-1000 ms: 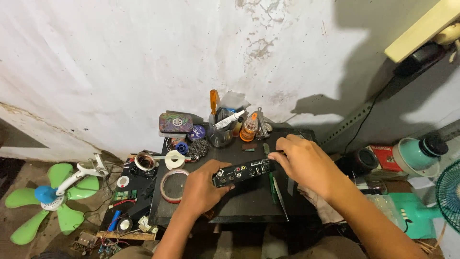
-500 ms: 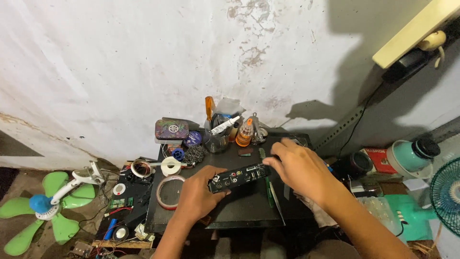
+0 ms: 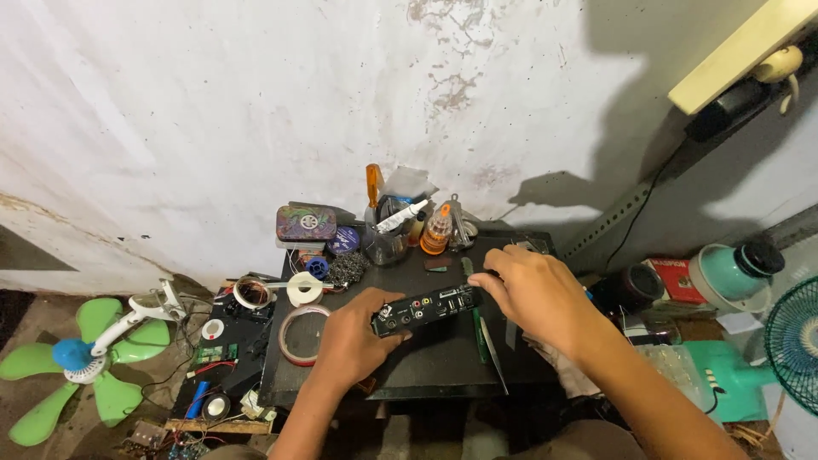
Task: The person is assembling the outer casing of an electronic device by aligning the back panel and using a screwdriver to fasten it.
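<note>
Mid-handling of a small black set-top box [image 3: 424,308], held rear panel up over the black work surface [image 3: 426,366], row of coloured jacks facing the camera. Left hand [image 3: 354,336] wrapped around the box's near end, fingers closed on it. Right hand [image 3: 537,294] curled over the far end, fingertips touching that edge; whether pinching or merely steadying, cannot tell. Green-handled screwdriver [image 3: 474,315] lying just beside, under the right hand. Looks like inspection or positioning before opening the case; next likely calls for a firm left-hand hold and the screwdriver.
</note>
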